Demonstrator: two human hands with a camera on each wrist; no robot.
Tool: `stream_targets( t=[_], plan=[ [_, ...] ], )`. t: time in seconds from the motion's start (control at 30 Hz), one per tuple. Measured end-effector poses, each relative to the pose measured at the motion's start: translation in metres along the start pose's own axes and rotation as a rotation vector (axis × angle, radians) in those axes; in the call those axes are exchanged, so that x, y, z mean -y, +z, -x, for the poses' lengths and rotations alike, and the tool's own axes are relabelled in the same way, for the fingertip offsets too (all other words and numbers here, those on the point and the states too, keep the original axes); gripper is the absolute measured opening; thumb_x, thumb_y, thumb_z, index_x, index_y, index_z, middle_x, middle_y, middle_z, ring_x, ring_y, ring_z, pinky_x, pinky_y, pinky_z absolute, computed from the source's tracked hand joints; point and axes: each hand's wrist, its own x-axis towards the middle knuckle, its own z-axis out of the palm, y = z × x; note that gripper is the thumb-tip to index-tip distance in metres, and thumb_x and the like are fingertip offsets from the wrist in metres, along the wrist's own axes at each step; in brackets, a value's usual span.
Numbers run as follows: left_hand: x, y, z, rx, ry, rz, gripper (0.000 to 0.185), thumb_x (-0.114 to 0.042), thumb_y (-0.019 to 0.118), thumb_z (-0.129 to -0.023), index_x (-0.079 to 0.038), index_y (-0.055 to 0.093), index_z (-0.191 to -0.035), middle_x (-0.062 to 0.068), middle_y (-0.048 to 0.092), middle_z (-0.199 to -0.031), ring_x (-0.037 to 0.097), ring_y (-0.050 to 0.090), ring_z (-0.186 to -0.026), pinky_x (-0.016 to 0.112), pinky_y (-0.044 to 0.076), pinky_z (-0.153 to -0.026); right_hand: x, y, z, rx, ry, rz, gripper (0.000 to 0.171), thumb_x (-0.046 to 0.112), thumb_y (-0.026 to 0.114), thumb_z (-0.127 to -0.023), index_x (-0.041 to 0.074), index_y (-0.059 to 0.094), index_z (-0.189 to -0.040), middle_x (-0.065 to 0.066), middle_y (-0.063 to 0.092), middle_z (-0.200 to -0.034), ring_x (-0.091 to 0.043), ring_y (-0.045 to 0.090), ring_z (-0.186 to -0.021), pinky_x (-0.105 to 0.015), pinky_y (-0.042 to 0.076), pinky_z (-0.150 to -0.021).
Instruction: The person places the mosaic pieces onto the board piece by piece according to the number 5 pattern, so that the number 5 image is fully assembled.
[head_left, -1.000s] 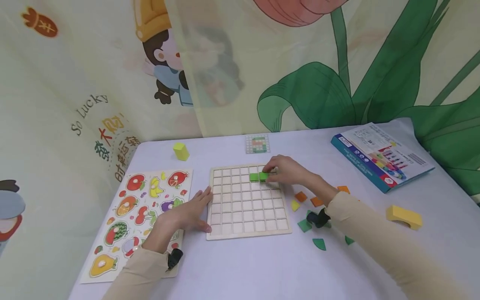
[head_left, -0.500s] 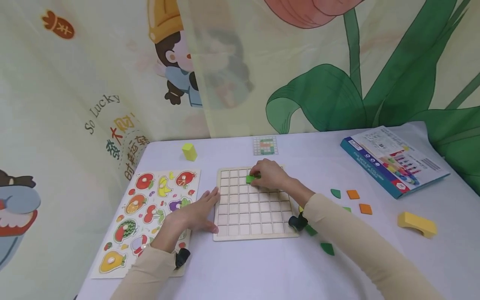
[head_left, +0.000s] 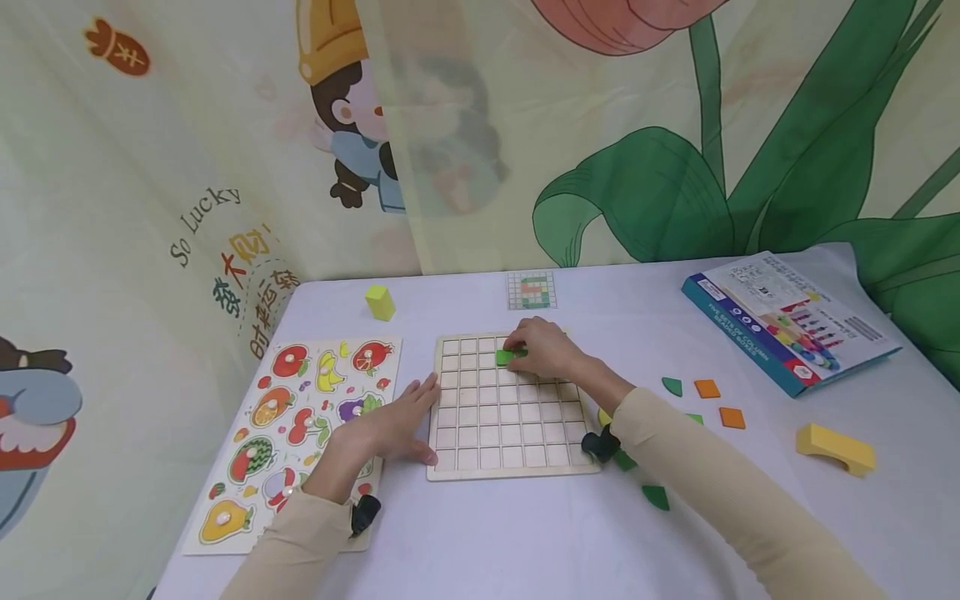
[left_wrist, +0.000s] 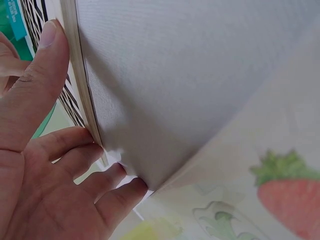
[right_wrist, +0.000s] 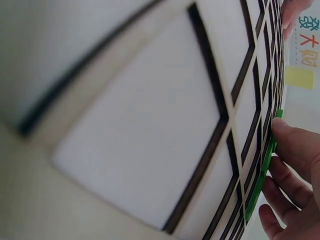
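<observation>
In the grid board's (head_left: 513,407) upper rows, a green tile (head_left: 504,357) is being seated by the right hand's (head_left: 542,348) curled fingertips (left hand (head_left: 396,427) flat, bracing the board's edge); squaring it into its cell is judged next.

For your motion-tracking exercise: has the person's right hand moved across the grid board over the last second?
Yes. The right hand has slid left along the wooden grid board's second row, with the green tile now nearer the board's middle columns.

grid board (head_left: 510,450) showing pale wood w/ dark sq. lines | tile (head_left: 505,357) showing bright green | block (head_left: 379,302) & arch (head_left: 834,447) showing yellow | loose pcs (head_left: 707,388) showing orange | table (head_left: 480,533) showing lt. lilac | box (head_left: 787,321) showing blue edge
</observation>
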Motion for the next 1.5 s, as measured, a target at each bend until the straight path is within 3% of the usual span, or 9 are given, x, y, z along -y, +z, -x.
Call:
stream_targets(
  t=[0.5, 0.77, 0.93, 1.17, 1.3, 1.5],
  plan=[
    [-0.004, 0.002, -0.003, 0.013, 0.003, 0.004, 0.097, -0.02, 0.08, -0.078, -0.006, 0.022, -0.154, 0.007, 0.005, -0.165, 0.032, 0.006, -0.152, 0.052, 0.022, -0.12, -0.01, -0.005, 0.006, 0.026, -0.007, -0.041, 0.032, 0.023, 0.075, -0.085, 0.008, 0.072, -0.112, -0.006, 0.067, -0.106, -0.022, 0.057, -0.102, -0.038, 0.049, -0.089],
    [-0.003, 0.004, -0.003, 0.013, 0.004, 0.009, 0.098, -0.019, 0.08, -0.078, -0.007, 0.021, -0.154, 0.007, 0.005, -0.165, 0.032, 0.006, -0.152, 0.052, 0.023, -0.119, -0.03, -0.018, 0.02, 0.024, -0.029, -0.084, 0.034, 0.021, 0.074, -0.085, 0.006, 0.071, -0.115, -0.006, 0.067, -0.106, -0.023, 0.061, -0.103, -0.039, 0.051, -0.09],
    [-0.002, 0.004, -0.003, 0.016, 0.007, 0.009, 0.097, -0.02, 0.08, -0.078, -0.007, 0.021, -0.155, 0.007, 0.004, -0.165, 0.033, 0.006, -0.152, 0.053, 0.023, -0.119, -0.054, -0.038, 0.043, 0.045, 0.053, -0.146, 0.033, 0.021, 0.073, -0.086, 0.007, 0.07, -0.117, -0.007, 0.066, -0.109, -0.024, 0.058, -0.104, -0.04, 0.05, -0.091],
    [0.0, 0.001, 0.0, 0.014, 0.01, -0.002, 0.098, -0.021, 0.08, -0.078, -0.006, 0.021, -0.154, 0.008, 0.004, -0.165, 0.035, 0.006, -0.151, 0.054, 0.024, -0.118, -0.101, -0.059, 0.089, 0.065, 0.232, -0.147, 0.036, 0.025, 0.069, -0.09, 0.012, 0.067, -0.123, -0.007, 0.065, -0.117, -0.025, 0.056, -0.108, -0.041, 0.054, -0.092],
    [0.001, -0.001, 0.002, 0.015, 0.009, -0.001, 0.098, -0.021, 0.08, -0.078, -0.006, 0.02, -0.155, 0.009, 0.004, -0.165, 0.035, 0.006, -0.151, 0.055, 0.024, -0.118, -0.123, -0.067, 0.118, 0.074, 0.25, -0.139, 0.037, 0.025, 0.069, -0.09, 0.011, 0.066, -0.123, -0.011, 0.064, -0.119, -0.027, 0.057, -0.11, -0.041, 0.055, -0.09],
    [0.002, -0.004, 0.003, 0.016, 0.027, 0.002, 0.098, -0.021, 0.079, -0.079, -0.005, 0.019, -0.155, 0.01, 0.003, -0.165, 0.036, 0.005, -0.151, 0.055, 0.021, -0.119, -0.143, -0.074, 0.154, 0.062, 0.231, -0.126, 0.036, 0.025, 0.07, -0.089, 0.008, 0.067, -0.121, -0.013, 0.065, -0.118, -0.029, 0.058, -0.109, -0.025, 0.057, -0.078]
  ],
)
